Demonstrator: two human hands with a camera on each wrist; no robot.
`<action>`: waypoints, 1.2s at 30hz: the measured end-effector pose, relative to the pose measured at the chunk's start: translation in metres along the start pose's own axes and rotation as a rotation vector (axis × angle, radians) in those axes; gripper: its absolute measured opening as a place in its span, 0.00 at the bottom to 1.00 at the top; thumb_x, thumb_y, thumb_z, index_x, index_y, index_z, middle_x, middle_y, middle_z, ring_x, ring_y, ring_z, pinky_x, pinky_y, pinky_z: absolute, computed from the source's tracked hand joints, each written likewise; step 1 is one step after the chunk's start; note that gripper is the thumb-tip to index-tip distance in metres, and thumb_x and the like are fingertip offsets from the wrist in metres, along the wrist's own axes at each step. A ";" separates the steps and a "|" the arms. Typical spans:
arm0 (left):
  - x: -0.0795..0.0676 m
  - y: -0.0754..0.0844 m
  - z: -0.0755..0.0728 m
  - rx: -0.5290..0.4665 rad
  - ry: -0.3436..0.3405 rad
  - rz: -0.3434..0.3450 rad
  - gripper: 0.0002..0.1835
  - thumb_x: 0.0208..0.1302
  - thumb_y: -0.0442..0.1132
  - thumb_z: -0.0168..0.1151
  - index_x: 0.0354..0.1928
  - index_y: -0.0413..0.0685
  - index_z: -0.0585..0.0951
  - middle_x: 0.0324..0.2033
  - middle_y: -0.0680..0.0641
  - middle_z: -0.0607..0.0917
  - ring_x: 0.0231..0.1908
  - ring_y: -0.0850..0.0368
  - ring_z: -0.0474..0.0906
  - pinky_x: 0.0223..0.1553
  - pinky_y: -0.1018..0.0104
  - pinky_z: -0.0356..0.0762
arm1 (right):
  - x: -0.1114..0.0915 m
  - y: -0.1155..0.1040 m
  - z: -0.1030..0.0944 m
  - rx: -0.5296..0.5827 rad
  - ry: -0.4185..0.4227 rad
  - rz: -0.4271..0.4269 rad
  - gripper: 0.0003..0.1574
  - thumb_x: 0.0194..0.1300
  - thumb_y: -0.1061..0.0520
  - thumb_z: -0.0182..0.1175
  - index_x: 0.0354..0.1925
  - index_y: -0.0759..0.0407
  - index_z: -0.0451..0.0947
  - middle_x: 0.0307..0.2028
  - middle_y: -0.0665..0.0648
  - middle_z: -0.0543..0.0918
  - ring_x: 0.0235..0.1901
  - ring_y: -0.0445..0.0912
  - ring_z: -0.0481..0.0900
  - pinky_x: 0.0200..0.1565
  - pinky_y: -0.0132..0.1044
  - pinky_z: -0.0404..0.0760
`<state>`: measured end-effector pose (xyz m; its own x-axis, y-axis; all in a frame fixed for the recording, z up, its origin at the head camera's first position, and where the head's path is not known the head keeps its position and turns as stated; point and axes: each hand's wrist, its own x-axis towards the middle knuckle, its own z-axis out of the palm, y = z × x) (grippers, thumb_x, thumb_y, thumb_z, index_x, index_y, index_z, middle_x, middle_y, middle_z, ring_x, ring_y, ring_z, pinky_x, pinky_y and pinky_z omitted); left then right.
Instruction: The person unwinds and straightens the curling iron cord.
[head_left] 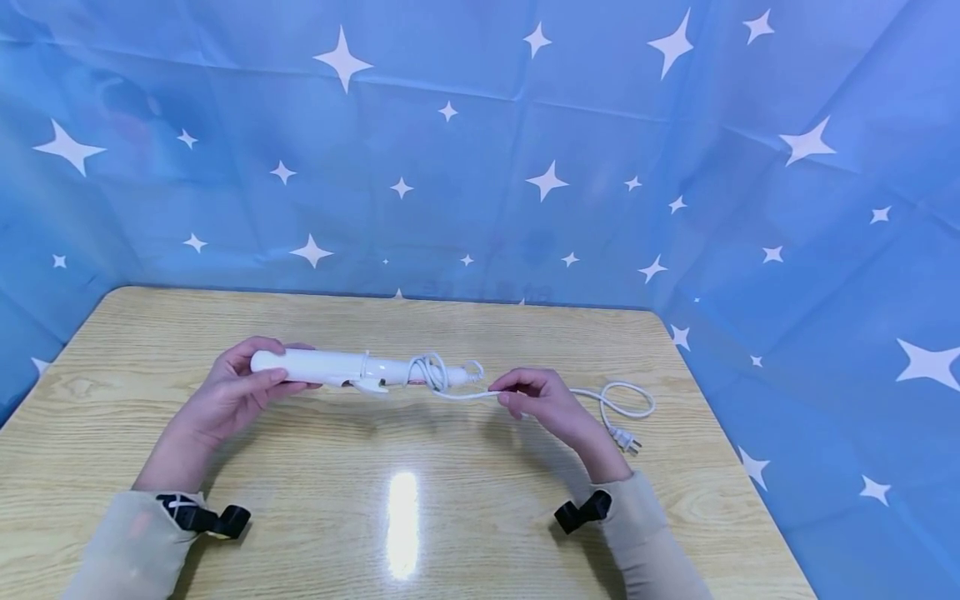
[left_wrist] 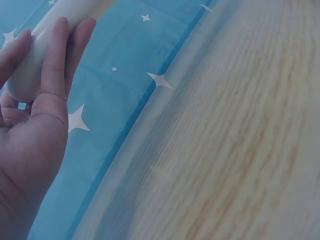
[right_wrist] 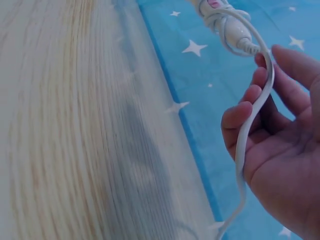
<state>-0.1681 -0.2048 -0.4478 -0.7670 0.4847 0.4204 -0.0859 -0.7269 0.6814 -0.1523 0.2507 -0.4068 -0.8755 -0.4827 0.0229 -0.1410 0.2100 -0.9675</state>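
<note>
A white curling iron (head_left: 315, 367) is held level above the wooden table, its rounded end to the left. My left hand (head_left: 236, 387) grips that end, thumb on the near side and fingers behind and under it; the left wrist view shows the fingers (left_wrist: 54, 65) along the white barrel. Part of the white power cord (head_left: 429, 372) is looped around the handle. To the right of the handle, my right hand (head_left: 543, 404) holds the cord between thumb and curled fingers. In the right wrist view the cord (right_wrist: 245, 135) runs down across the fingers and palm.
The cord's loose end curves on the table (head_left: 300, 533) at right and finishes in a two-prong plug (head_left: 626, 439). A blue cloth with white stars (head_left: 480, 208) hangs behind the table and along its sides. Both wrists wear black straps with small cameras (head_left: 585, 510).
</note>
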 end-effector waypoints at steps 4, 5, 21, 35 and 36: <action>0.000 0.002 0.001 0.006 0.000 0.007 0.28 0.69 0.10 0.35 0.55 0.35 0.81 0.61 0.34 0.78 0.59 0.35 0.78 0.59 0.49 0.79 | 0.000 0.002 -0.001 -0.064 0.027 0.016 0.12 0.74 0.62 0.61 0.51 0.67 0.84 0.28 0.55 0.79 0.26 0.65 0.68 0.26 0.45 0.75; 0.000 0.002 0.001 0.009 -0.002 0.008 0.28 0.69 0.10 0.34 0.56 0.35 0.81 0.61 0.34 0.78 0.59 0.35 0.78 0.59 0.49 0.80 | 0.001 0.004 -0.001 -0.074 0.034 0.013 0.11 0.74 0.63 0.61 0.51 0.67 0.84 0.29 0.55 0.79 0.26 0.65 0.68 0.25 0.44 0.74; 0.001 -0.002 -0.003 0.006 0.003 0.014 0.26 0.71 0.11 0.36 0.55 0.35 0.81 0.61 0.34 0.78 0.57 0.33 0.80 0.59 0.49 0.79 | 0.001 0.009 -0.004 -0.106 0.072 -0.032 0.09 0.74 0.65 0.60 0.48 0.68 0.84 0.32 0.58 0.80 0.23 0.60 0.67 0.23 0.42 0.73; 0.012 -0.004 0.001 0.002 0.023 0.038 0.27 0.70 0.10 0.36 0.54 0.35 0.81 0.59 0.33 0.80 0.56 0.34 0.81 0.58 0.50 0.81 | 0.008 -0.002 0.011 0.033 -0.068 -0.031 0.16 0.80 0.63 0.51 0.52 0.76 0.79 0.42 0.78 0.83 0.35 0.62 0.83 0.35 0.49 0.89; 0.012 -0.004 0.001 0.004 0.023 0.039 0.27 0.70 0.10 0.36 0.54 0.36 0.81 0.59 0.33 0.80 0.56 0.34 0.81 0.58 0.50 0.81 | 0.008 -0.002 0.013 0.022 -0.070 -0.028 0.16 0.79 0.64 0.52 0.52 0.76 0.80 0.42 0.78 0.83 0.35 0.62 0.83 0.35 0.48 0.89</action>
<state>-0.1763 -0.1956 -0.4450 -0.7840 0.4445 0.4332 -0.0530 -0.7434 0.6668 -0.1534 0.2351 -0.4078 -0.8370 -0.5463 0.0331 -0.1542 0.1774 -0.9720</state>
